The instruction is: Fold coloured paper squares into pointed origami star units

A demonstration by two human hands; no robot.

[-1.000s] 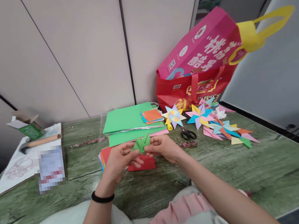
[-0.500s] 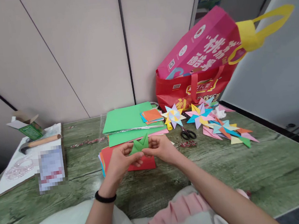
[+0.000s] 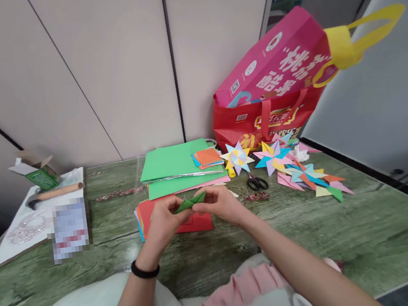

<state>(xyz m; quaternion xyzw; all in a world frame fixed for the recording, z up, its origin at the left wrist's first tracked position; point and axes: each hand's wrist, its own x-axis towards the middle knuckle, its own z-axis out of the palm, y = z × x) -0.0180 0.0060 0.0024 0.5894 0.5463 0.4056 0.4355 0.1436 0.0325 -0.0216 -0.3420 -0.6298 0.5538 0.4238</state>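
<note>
Between my two hands is a small piece of folded green paper (image 3: 188, 204), held up over a stack of red paper (image 3: 194, 223). My left hand (image 3: 165, 215) pinches its left end, thumb in front and fingers behind. At the right end, my right hand (image 3: 217, 203) grips it the same way. Part of the paper is hidden by my fingers. Just beyond the hands lie large green sheets (image 3: 171, 159) with small orange and blue squares (image 3: 207, 157) on top.
To the right lie several folded paper stars (image 3: 237, 158) and black scissors (image 3: 257, 182). Behind them a red bag (image 3: 237, 124) holds a pink box (image 3: 270, 60). On the left, a hammer (image 3: 60, 191) rests on a white board (image 3: 14, 243) near a green box (image 3: 43, 177).
The green paper's pointed flaps, which stood upright before, are now flattened, so the piece looks lower and narrower. Both hands keep hold of it in nearly the same spot.
</note>
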